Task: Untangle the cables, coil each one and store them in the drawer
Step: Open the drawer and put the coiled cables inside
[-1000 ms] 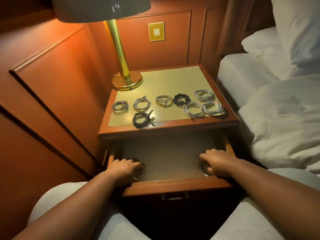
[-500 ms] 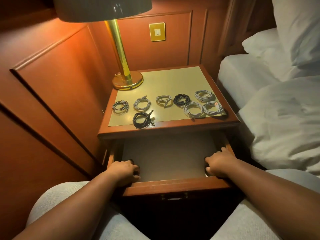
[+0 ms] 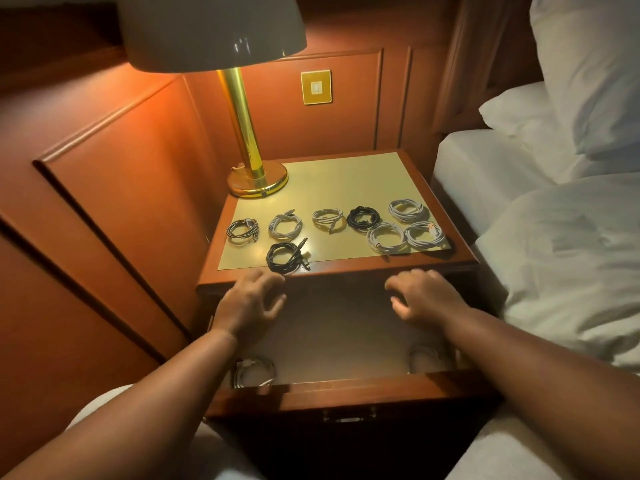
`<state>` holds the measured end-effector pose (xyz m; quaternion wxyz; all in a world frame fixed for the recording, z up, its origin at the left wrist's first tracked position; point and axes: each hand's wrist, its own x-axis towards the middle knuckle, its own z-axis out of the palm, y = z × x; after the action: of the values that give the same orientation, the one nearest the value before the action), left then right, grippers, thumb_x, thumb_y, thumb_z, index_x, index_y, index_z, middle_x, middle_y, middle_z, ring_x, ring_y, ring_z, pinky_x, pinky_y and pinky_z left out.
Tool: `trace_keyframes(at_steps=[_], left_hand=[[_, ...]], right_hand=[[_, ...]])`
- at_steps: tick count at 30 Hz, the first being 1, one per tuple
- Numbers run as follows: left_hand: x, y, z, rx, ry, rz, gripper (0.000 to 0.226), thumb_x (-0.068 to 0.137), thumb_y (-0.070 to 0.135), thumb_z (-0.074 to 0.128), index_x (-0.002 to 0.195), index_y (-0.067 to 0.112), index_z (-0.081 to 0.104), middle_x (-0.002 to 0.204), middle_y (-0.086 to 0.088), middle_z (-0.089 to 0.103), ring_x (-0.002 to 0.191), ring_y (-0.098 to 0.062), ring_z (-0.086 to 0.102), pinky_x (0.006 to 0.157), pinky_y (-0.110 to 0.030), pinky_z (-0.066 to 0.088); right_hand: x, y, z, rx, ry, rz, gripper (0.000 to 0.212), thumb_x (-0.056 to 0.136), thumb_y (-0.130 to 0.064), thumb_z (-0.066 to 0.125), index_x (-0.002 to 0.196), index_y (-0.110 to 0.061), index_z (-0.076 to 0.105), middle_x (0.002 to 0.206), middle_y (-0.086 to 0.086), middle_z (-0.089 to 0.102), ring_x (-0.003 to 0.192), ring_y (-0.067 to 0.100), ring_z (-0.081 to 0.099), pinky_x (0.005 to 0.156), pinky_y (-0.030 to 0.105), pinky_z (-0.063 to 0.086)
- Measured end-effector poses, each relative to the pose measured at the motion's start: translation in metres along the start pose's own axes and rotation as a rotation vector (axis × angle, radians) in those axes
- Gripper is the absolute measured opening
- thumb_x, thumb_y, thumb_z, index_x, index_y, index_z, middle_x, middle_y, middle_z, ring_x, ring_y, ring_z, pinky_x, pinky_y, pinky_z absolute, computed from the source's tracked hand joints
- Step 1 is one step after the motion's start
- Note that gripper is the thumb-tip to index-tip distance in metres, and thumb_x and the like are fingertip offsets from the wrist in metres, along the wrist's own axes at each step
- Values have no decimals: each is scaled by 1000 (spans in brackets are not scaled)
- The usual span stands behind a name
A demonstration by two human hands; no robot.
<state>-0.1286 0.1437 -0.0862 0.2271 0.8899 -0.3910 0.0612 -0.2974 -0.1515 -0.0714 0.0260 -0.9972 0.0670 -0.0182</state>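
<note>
Several coiled cables lie on the nightstand top (image 3: 346,174): a black coil (image 3: 286,258) by the front edge, a grey one (image 3: 242,231), white ones such as (image 3: 386,238), another black coil (image 3: 363,218). Below, the drawer (image 3: 346,393) stands pulled out. One white coil (image 3: 254,372) rests in its front left corner, another coil (image 3: 427,358) in the front right corner. My left hand (image 3: 249,303) and my right hand (image 3: 424,297) hover over the drawer near the nightstand's front edge, fingers spread, holding nothing.
A brass lamp (image 3: 256,178) stands at the back left of the nightstand. Wood panelling lines the left and back. A bed with white pillows (image 3: 571,258) sits close on the right. My knees flank the drawer front.
Both hands let go of the coils in the drawer's front corners and rose forward toward the nightstand top. The two coils now lie uncovered in the drawer.
</note>
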Motion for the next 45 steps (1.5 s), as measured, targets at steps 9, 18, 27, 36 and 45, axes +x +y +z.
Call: trace_keyframes(at_steps=[9, 18, 27, 36, 45], left_hand=[[68, 15, -6, 166, -252, -323, 44, 87, 60, 63, 124, 35, 60, 144, -4, 44, 133, -27, 42, 109, -48, 42], [46, 9, -19, 35, -187, -284, 16, 92, 46, 65, 90, 30, 60, 112, 1, 55, 100, -17, 51, 87, -34, 50], [-38, 15, -15, -194, -164, -45, 16, 83, 31, 79, 80, 31, 64, 122, 12, 53, 118, -12, 54, 96, -33, 49], [-41, 19, 22, 99, -552, -119, 26, 88, 36, 73, 113, 32, 67, 125, 13, 51, 110, -6, 55, 91, -17, 49], [-41, 6, 39, 39, -750, -244, 25, 82, 48, 76, 102, 40, 62, 116, 15, 47, 99, -7, 52, 75, -16, 43]], right_hand=[[60, -5, -37, 22, -141, 255, 57, 93, -20, 52, 145, -35, 33, 145, 13, 39, 132, 41, 34, 105, 51, 38], [37, -16, -27, 69, -64, -15, 36, 92, -22, 59, 124, -36, 49, 118, 7, 58, 114, 36, 47, 91, 46, 44], [-31, -39, -10, 188, -108, -210, 35, 91, -27, 66, 120, -39, 52, 111, -9, 63, 103, 17, 54, 92, 35, 44], [-36, -42, 28, 133, -464, -19, 28, 96, -18, 50, 113, -40, 56, 114, -9, 62, 106, 23, 50, 85, 32, 41], [-25, -36, 39, 365, -627, 47, 42, 91, -5, 60, 119, -36, 64, 110, -13, 64, 96, 7, 63, 75, 19, 52]])
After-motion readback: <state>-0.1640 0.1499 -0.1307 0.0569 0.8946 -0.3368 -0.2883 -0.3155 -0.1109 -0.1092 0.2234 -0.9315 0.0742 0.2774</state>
